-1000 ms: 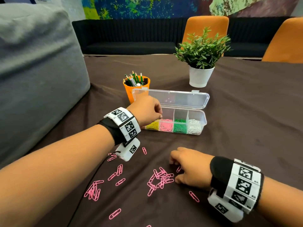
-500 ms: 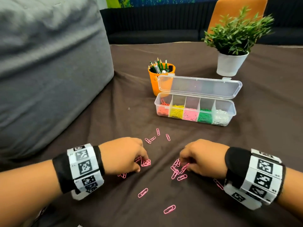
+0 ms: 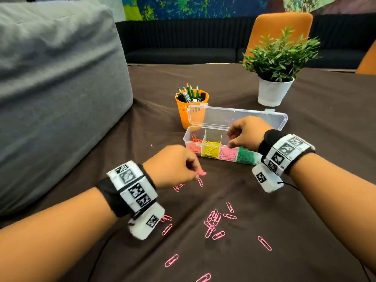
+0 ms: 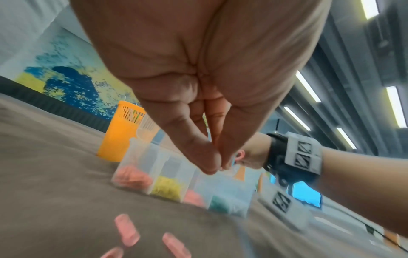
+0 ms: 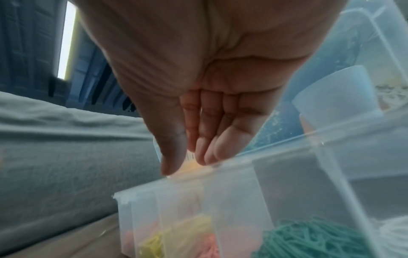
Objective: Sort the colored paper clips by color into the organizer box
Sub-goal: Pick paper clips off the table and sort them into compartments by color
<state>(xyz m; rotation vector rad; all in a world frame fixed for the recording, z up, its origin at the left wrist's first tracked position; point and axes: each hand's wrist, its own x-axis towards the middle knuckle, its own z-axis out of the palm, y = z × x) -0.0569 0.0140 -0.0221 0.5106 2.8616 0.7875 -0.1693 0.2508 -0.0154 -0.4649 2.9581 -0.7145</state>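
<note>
Pink clips (image 3: 201,173), seen only from the head view, sit pinched in left fingers (image 3: 193,161); right fingers (image 5: 212,144), loosely together and holding nothing, hang above the organizer box (image 5: 220,192); an orange cup (image 3: 187,110) stands beyond.

White compartment (image 3: 256,157) — behind right wrist.

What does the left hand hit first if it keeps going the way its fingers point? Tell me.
Probably the organizer box, near its red and yellow compartments: the left hand, pinching pink paper clips, points that way. Depth is uncertain.
</note>
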